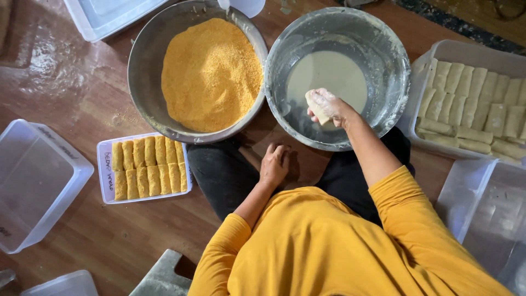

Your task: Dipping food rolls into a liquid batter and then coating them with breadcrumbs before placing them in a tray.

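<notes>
1. Dipping step, by my judgement: right hand grips a pale roll over thin, creamy batter in the metal bowl.
2. Left hand rests loosely curled on my knee, holding nothing.
3. Next calls for draining, then the coarse orange crumbs.

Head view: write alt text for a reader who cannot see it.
A person's right hand holds a pale roll over a metal bowl of batter; the left hand rests on the floor. Beside it sit a bowl of orange crumbs and a tray of coated rolls.
</notes>
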